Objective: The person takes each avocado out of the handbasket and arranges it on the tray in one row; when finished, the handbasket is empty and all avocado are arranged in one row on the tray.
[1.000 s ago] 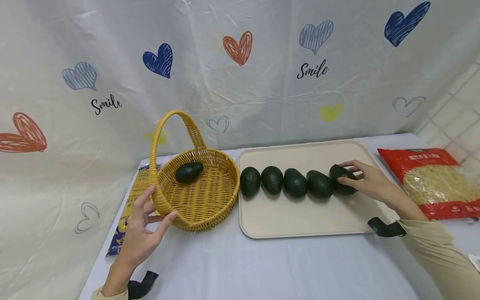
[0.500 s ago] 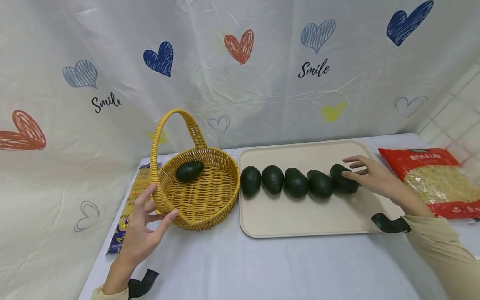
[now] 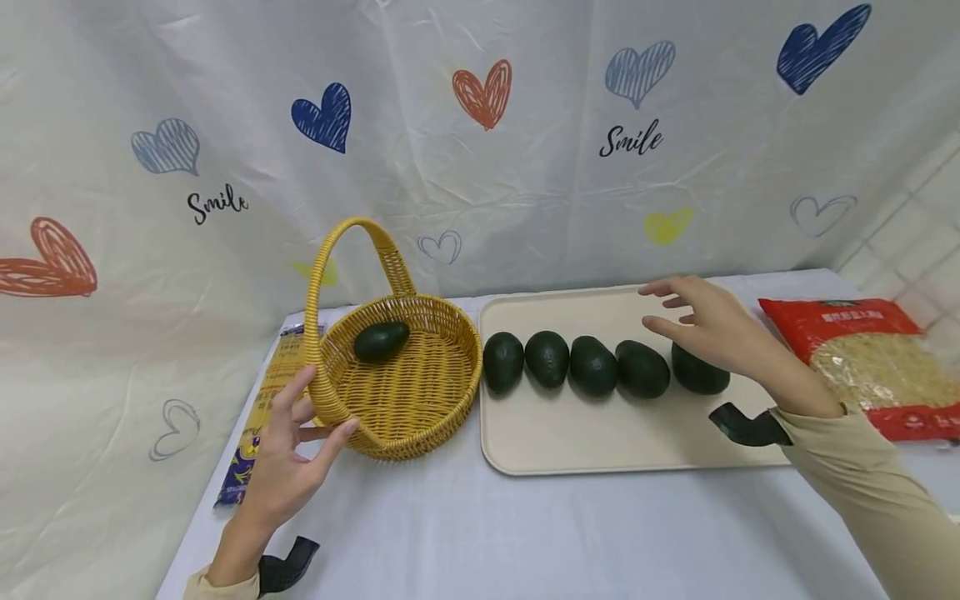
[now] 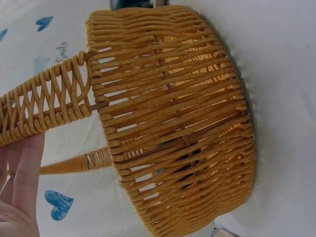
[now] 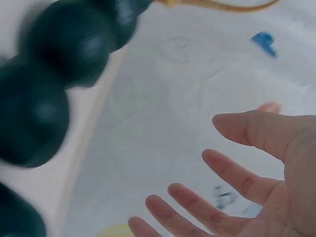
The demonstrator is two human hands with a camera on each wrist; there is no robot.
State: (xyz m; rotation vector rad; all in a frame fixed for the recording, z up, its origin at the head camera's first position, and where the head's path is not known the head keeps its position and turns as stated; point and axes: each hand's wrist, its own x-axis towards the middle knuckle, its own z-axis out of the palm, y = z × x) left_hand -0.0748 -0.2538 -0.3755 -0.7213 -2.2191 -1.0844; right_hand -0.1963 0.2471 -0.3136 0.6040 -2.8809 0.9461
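Note:
My left hand (image 3: 288,467) holds the near foot of the handle of a yellow wicker basket (image 3: 405,408), fingers to its left and thumb by the rim. In the left wrist view, fingers (image 4: 24,182) lie against the basket's handle (image 4: 44,101). One dark green avocado (image 3: 381,342) lies inside the basket at the back left. Several more, among them a middle avocado (image 3: 592,367), form a row on a beige tray (image 3: 585,442). My right hand (image 3: 708,321) hovers, fingers spread and holding nothing, above the row's right end, partly hiding the rightmost avocado (image 3: 701,371).
To the right of the tray lies a red bag of pasta (image 3: 862,358). A yellow and blue spaghetti packet (image 3: 251,442) lies left of the basket, partly covered by it. Behind the table (image 3: 510,533) hangs a white curtain (image 3: 525,183) printed with hearts.
My right hand has drawn off the rightmost avocado, lifted and moved left and back, its fingers opening. That avocado has shifted slightly right, leaving a small gap. My left hand has stayed put.

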